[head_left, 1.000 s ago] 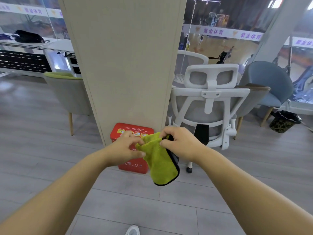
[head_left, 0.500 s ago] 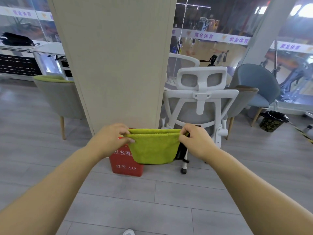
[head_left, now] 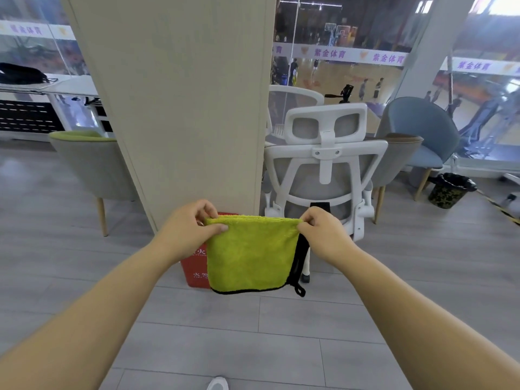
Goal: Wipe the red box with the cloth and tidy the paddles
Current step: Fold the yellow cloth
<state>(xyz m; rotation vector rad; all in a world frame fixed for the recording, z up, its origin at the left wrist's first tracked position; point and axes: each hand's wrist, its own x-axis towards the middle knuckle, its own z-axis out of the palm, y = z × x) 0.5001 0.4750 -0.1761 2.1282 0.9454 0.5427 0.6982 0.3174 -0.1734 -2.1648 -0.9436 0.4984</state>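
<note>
Now the cloth (head_left: 250, 254) is held stretched between the two hands. A second ago it was bunched and hung down in a narrow fold, and it has since been pulled open into a flat sheet. Its upper edge is pinched at the left corner by the left hand (head_left: 188, 232) and at the right corner by the right hand (head_left: 323, 235). The grip of each is closed on the fabric, thumb against curled fingers. The green face is turned to the camera, and a black backing with a small loop is seen at the lower right corner.

The red box (head_left: 195, 270) stands on the floor (head_left: 253, 347) at the foot of the pale column (head_left: 183, 108), near a white office chair (head_left: 326, 170). It is mostly hidden behind the cloth, which is held in the air in front of it and is not yet laid on it. No paddles are seen in this view.

It is judged that the cloth is now prepared for wiping — the wiping itself is not begun, and the cloth must first be lowered to the box.
</note>
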